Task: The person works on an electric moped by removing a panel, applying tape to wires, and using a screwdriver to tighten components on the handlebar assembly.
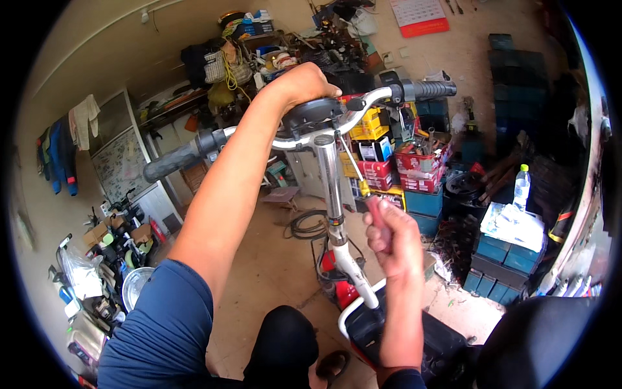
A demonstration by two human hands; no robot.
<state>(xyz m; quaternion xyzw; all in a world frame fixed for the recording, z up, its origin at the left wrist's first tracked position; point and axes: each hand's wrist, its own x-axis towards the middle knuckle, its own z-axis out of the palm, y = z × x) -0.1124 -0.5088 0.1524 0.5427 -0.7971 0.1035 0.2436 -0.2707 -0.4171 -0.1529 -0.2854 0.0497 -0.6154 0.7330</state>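
A white electric scooter's handlebar [363, 117] sits on a shiny metal stem [327, 175] in front of me. My left hand [301, 84] reaches over the top of the round black unit [312, 115] at the bar's middle, its fingers curled down the far side and mostly hidden. In my closed right hand [395, 240] is a screwdriver [378, 212] with a red handle and a yellow collar. Its long thin shaft slants up and left to the underside of the bar beside the black unit. Whether the tip sits in a screw cannot be made out.
Black grips [431, 89] end the bar. Below is the scooter's black deck [440, 327]. Coiled black hose [304, 223] lies on the floor. Teal battery blocks [505, 256] carry papers and a water bottle [521, 188] at right; a red tool crate [421, 165] stands behind. Clutter lines the left wall.
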